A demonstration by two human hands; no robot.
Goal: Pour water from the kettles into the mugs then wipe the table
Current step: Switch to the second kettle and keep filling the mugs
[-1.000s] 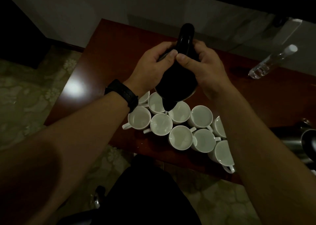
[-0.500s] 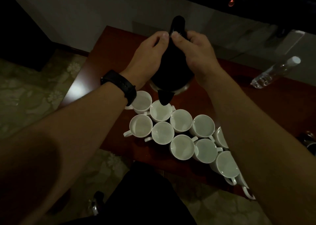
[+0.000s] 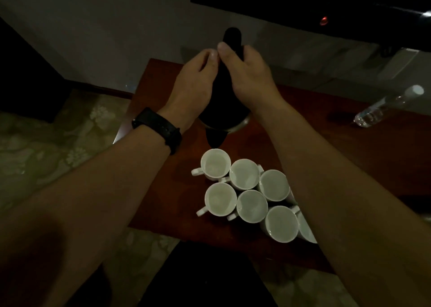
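Note:
A black kettle [image 3: 223, 110] with a metal rim is tilted toward me above the red-brown table [image 3: 345, 148]. Its spout hangs just over the far-left white mug [image 3: 215, 163]. My left hand [image 3: 193, 89] grips the kettle's left side, a black watch on that wrist. My right hand [image 3: 250, 78] grips the right side and the black handle, thumb on top. Several white mugs [image 3: 251, 205] stand packed together in rows below the spout; my right forearm hides some of them. The room is dim and no stream of water is discernible.
A clear plastic bottle [image 3: 387, 107] with a white cap lies on the table at the far right. A pale wall runs behind the table and patterned floor [image 3: 46, 148] lies to the left. A dark chair seat [image 3: 205, 276] sits below the near table edge.
The kettle has moved away from me and to the left over the mugs; its spout went from the middle back mugs to the far-left one. Both hands kept their grip.

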